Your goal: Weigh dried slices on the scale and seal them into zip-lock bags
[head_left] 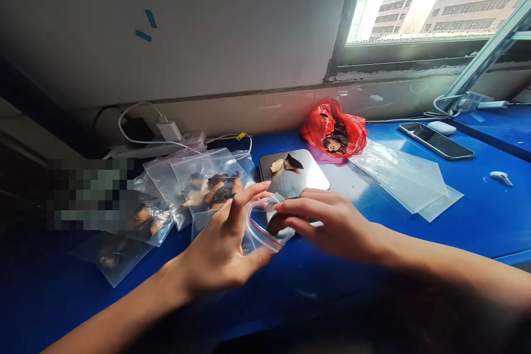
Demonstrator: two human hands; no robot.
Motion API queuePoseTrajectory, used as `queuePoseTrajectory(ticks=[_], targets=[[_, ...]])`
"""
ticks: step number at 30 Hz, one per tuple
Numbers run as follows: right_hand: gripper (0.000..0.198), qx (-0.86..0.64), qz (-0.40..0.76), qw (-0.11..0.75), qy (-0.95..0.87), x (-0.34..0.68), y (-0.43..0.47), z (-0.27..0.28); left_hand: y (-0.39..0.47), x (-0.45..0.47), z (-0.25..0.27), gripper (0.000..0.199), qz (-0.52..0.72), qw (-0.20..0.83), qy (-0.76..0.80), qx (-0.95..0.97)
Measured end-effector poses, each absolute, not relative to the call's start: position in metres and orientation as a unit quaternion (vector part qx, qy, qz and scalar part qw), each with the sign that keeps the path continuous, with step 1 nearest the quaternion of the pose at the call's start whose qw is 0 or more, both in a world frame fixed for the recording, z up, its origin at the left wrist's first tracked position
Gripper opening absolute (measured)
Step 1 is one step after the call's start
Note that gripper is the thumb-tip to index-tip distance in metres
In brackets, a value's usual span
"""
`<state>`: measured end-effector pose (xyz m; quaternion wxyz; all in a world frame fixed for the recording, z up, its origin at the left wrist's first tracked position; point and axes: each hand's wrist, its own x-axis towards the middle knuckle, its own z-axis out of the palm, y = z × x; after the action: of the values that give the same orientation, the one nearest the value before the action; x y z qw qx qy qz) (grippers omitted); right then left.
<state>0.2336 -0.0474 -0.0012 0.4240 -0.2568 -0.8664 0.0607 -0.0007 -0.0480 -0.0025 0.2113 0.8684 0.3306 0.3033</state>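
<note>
My left hand (222,243) holds a clear zip bag (265,238) with a red seal line, its thumb and fingers spreading the mouth wide. My right hand (332,221) is at that mouth, fingertips closed on a dark brown dried piece (277,224), partly hidden by the fingers and the bag. Just behind the hands lies a flat device with a square metal top (307,180), like a small scale. On it rest a pale dried piece (276,165) and a dark curled one (294,162). A red plastic bag (357,135) behind it stands open, holding more dried pieces (335,141).
Several zip bags (166,185) with dried pieces overlap at the left. Flat clear bags (400,177) lie at the right, near a phone (435,141), a white case (442,128) and an earbud (501,178). A charger (169,130) and power strip (141,150) sit along the wall.
</note>
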Motion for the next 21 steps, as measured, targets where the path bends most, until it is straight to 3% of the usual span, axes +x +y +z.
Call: queuePoseTrajectory(ticks=[4, 7, 11, 14, 21], targets=[[0.029, -0.231, 0.139, 0.423, -0.865, 0.238, -0.048, 0.003, -0.048, 0.0, -0.003, 0.082, 0.317, 0.225, 0.329, 0.861], [0.027, -0.272, 0.055, 0.434, -0.857, 0.249, -0.021, 0.007, -0.049, 0.002, -0.002, 0.082, 0.315, 0.233, 0.33, 0.859], [0.039, -0.345, -0.047, 0.292, -0.891, 0.251, 0.03, 0.007, -0.049, 0.005, -0.001, 0.081, 0.311, 0.237, 0.328, 0.86], [0.024, -0.294, -0.017, 0.22, -0.93, 0.243, 0.054, 0.005, -0.049, 0.005, 0.0, 0.079, 0.308, 0.25, 0.339, 0.853], [0.026, -0.325, -0.011, 0.258, -0.909, 0.238, 0.057, -0.007, -0.047, 0.006, 0.01, 0.072, 0.332, 0.347, 0.402, 0.78]])
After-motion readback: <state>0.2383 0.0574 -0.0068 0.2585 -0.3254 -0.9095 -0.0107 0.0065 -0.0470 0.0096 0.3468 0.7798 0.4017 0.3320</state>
